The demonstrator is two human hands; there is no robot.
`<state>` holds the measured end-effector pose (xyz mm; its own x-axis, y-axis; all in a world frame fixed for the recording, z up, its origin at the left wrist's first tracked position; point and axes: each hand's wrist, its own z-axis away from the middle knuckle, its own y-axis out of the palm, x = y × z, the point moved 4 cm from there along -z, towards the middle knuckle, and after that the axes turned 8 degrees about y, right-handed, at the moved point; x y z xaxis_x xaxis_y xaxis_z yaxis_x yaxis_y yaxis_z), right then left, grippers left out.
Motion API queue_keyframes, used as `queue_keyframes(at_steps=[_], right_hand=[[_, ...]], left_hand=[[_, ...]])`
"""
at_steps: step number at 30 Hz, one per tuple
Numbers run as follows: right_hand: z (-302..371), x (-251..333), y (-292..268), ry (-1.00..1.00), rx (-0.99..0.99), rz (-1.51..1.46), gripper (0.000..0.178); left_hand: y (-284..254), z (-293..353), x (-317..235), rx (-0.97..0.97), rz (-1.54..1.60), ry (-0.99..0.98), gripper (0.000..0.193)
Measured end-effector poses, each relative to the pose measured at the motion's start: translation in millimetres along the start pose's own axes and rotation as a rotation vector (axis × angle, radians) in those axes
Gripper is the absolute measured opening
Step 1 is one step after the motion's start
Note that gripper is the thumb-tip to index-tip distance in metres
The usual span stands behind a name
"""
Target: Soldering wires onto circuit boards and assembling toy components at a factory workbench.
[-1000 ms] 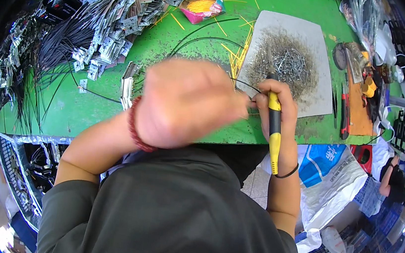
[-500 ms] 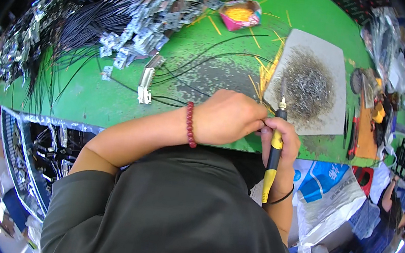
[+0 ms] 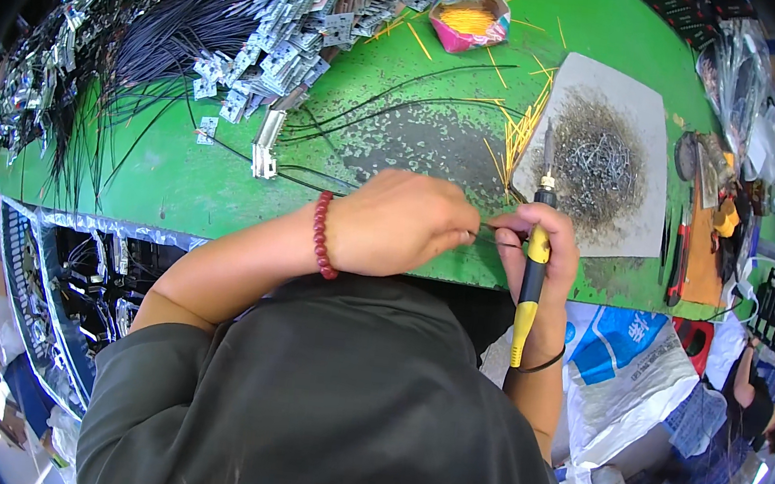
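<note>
My left hand point(image 3: 404, 223) is closed, thumb and fingers pinching a thin black wire point(image 3: 486, 241) near the table's front edge. The wire stretches across a small gap to my right hand point(image 3: 554, 247), whose thumb and finger pinch its other side. That same hand grips a yellow-and-black soldering iron point(image 3: 529, 292), its metal tip pointing up and away over the grey board. Left of my left hand lies a silver metal bracket-like part point(image 3: 267, 144) with black wires trailing from it toward my hands. What exactly sits between my fingertips is partly hidden.
On the green table point(image 3: 406, 82), wired metal plates point(image 3: 287, 30) heap at the far left. A pink packet point(image 3: 471, 24) holds yellow sticks, and loose yellow tubes point(image 3: 526, 129) lie beside a grey board point(image 3: 649, 128) covered with dark residue. Tools, including red-handled pliers point(image 3: 678, 266), lie right.
My left hand has shifted left, opening a gap to my right hand with wire showing in it. The silver part has slid slightly left and away.
</note>
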<state>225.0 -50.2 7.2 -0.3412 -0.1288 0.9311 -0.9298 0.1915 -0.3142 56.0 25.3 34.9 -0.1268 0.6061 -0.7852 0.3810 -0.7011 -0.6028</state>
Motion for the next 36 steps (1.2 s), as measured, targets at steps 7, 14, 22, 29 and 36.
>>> queue_keyframes(at_steps=[7,14,22,29,36], right_hand=[[8,-3,6,0.126,-0.065,0.019,0.035],[12,-3,-8,0.077,-0.304,-0.069,0.033],[20,3,8,-0.012,-0.197,0.028,0.038],[17,11,17,-0.084,-0.092,0.098,0.042],[14,10,24,-0.05,-0.092,0.116,0.043]], left_hand=[[8,0,2,0.032,-0.07,-0.074,0.009],[10,4,4,-0.088,-0.105,-0.105,0.008],[9,8,7,-0.172,-0.136,-0.128,0.01],[11,4,3,-0.272,-0.069,-0.08,0.01],[9,6,-3,-0.357,-0.079,-0.04,0.012]])
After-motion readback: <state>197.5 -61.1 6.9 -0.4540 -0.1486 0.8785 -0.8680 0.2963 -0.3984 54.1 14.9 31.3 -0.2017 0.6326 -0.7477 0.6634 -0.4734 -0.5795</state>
